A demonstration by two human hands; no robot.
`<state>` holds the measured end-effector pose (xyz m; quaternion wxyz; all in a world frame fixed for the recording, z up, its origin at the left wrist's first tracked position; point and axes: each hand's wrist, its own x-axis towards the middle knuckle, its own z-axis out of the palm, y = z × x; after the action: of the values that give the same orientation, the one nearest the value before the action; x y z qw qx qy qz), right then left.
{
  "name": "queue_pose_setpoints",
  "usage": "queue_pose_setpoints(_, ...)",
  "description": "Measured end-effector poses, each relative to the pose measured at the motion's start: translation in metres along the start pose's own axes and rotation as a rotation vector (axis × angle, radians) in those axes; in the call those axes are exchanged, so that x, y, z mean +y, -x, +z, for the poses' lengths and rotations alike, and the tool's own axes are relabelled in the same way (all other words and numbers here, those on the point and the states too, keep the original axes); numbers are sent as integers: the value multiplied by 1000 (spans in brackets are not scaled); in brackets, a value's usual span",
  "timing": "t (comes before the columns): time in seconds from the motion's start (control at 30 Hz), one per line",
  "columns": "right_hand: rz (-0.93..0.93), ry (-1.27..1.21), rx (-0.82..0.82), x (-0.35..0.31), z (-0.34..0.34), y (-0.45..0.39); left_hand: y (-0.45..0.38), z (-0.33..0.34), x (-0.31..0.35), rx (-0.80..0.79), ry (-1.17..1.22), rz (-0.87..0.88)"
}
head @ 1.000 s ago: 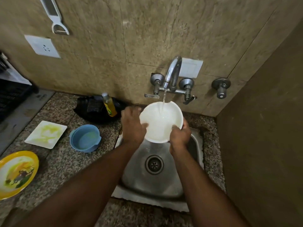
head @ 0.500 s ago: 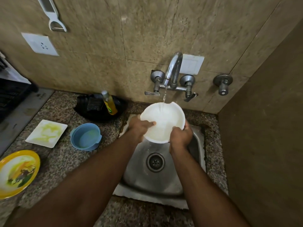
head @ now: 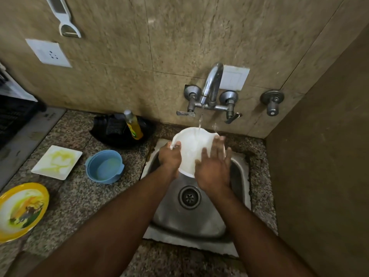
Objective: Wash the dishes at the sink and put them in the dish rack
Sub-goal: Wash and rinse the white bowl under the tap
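Observation:
A white plate [head: 191,148] is tilted under the running tap [head: 212,84], above the steel sink [head: 237,172]. My left hand [head: 169,158] grips the plate's left rim. My right hand [head: 213,166] lies flat on the plate's face with fingers spread. Water falls onto the plate's upper part. On the counter to the left wait a blue bowl [head: 104,166], a square white plate [head: 57,161] smeared yellow, and a yellow-rimmed plate [head: 22,210] with food remains.
A yellow soap bottle [head: 133,125] stands in a black pan [head: 119,130] behind the bowl. A black rack [head: 12,116] sits at the far left edge. A brown wall closes the right side. A peeler [head: 63,19] hangs on the tiled wall.
My right hand has shifted from gripping the plate's right rim to lying flat across its face. The left hand stays on the left rim.

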<state>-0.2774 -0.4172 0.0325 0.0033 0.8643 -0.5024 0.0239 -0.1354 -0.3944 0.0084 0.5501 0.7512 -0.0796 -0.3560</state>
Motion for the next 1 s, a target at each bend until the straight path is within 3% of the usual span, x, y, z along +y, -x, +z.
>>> queue_pose_setpoints(0.1,-91,44,-252,-4,-1,-1,10,-1,3,22,-113,49)
queue_pose_setpoints(0.23,64,-245,-488,-31,0,-27,26,-1,20,7,-151,116)
queue_pose_setpoints(0.47,-256,-802,-454,-45,-4,-1,23,-20,34,141,-74,169)
queue_pose_setpoints(0.53,-252,-742,-490,-44,-5,15,19,-26,25,179,-191,188)
queue_pose_setpoints(0.67,-52,-536,-561,-34,7,20,33,-32,17,155,-368,225)
queue_pose_setpoints(0.83,-178,-48,-643,-22,29,3,51,-34,13,110,-496,278)
queue_pose_setpoints(1.0,-215,80,-447,-13,41,-10,38,-43,19,34,-557,204)
